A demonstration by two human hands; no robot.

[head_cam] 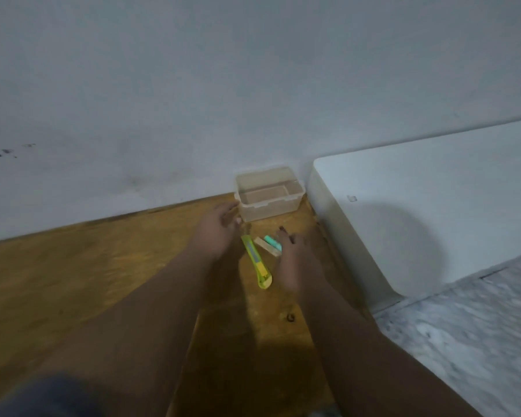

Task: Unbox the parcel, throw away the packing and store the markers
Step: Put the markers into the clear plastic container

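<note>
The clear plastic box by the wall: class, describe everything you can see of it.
The clear plastic box is translucent, rectangular with rounded corners, lidless and apparently empty. It stands upright on the wooden table, close to the wall, beside a white unit. The left hand is at its near corner; blur hides any contact.

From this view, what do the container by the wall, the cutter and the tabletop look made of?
Container: looks like clear rigid plastic with a slight gloss; the brown table shows through its walls.
Cutter: probably a moulded plastic body, smooth and bright yellow-green; no blade is visible.
Tabletop: solid wood or veneer, brown with visible grain and a dull finish; can't tell which.
</note>
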